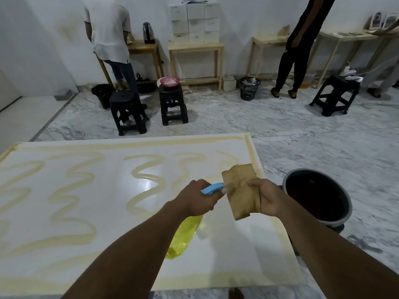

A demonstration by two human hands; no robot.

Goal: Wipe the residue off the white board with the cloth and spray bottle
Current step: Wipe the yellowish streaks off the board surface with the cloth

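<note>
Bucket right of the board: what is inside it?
The bucket shows only a dark, reddish-brown interior; whether that is liquid or bare wall cannot be told. The right hand, gripping the cloth, and its forearm cover the lower-left rim.

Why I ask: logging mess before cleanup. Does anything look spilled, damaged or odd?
Yes: tan residue squiggles across the board and rims its edges. The cloth in the right hand is stained brown. Nothing looks spilled or broken.
</note>
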